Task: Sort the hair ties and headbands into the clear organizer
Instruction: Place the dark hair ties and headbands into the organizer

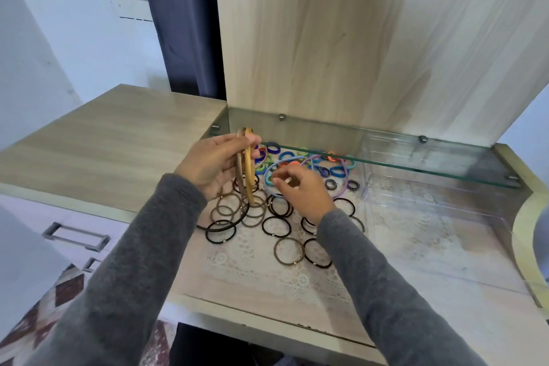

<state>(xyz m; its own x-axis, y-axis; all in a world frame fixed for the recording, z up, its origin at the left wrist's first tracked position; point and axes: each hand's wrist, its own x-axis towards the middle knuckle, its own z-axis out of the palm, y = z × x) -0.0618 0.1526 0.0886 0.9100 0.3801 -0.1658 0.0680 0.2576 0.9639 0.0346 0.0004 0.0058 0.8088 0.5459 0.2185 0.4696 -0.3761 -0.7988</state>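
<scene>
Grey sleeves: left sleeve [133,261] and right sleeve [371,276] reach in from the bottom edge over the table [430,270].

Left hand [212,165]: fingers wrapped round two headbands held upright side by side, a brown headband [238,175] and a yellow headband [249,171]. Their lower ends hang over the pile.

Right hand [300,190]: fingers curled, tips at the end of a light-blue headband [266,172] that lies on the pile. Can't tell if it's actually gripping it or only touching.

Pile sits on a lace mat [252,261] in the middle of the table:
- black hair ties [276,226] and brown hair ties [287,251], loose, some overlapping, some apart
- a black headband [225,224] lying flat at the left edge of the pile
- a purple headband [342,187] just right of the right hand
- small dark ties [330,184] beside it
- coloured hair ties [286,155] at the back, partly under a glass shelf [416,159]

Clear organizer [367,184] stands on the table right of the pile, its back part under the glass shelf, near the small dark ties but not touching them.

Behind: a wood back panel [356,38]. Left: a dark curtain [184,24] and a drawer handle [75,236].
</scene>
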